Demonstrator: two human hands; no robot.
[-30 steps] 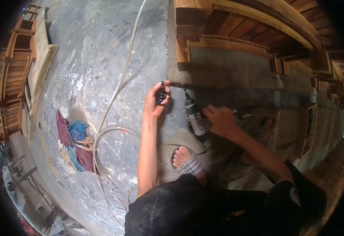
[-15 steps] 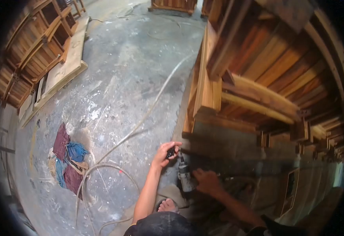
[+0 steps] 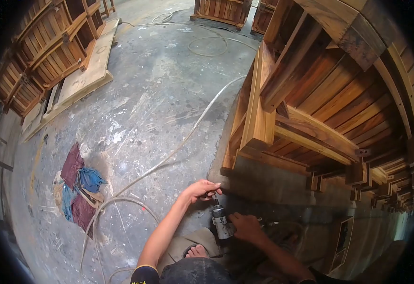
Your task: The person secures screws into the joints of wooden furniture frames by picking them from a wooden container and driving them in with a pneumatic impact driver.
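My left hand [image 3: 203,190] is closed with its fingertips pinched at the tip of a power driver [image 3: 222,224]; a small dark piece shows under the fingers, too small to name. The driver stands nearly upright in view, its bit pointing up toward that hand. At the driver's right side my right hand [image 3: 247,228] is wrapped round its shaded handle, which is mostly hidden.
Slatted wooden furniture [image 3: 256,128] rises at the right. More slatted pieces stand on a pale pallet [image 3: 81,78] at the upper left. A hose [image 3: 188,124] crosses the concrete floor, passing beside crumpled cloths [image 3: 80,191]. A box [image 3: 342,244] lies at the lower right.
My left hand has turned, its fingers now at the driver's tip, and the dark piece in it is more hidden. The view has shifted slightly, showing more floor at the top.
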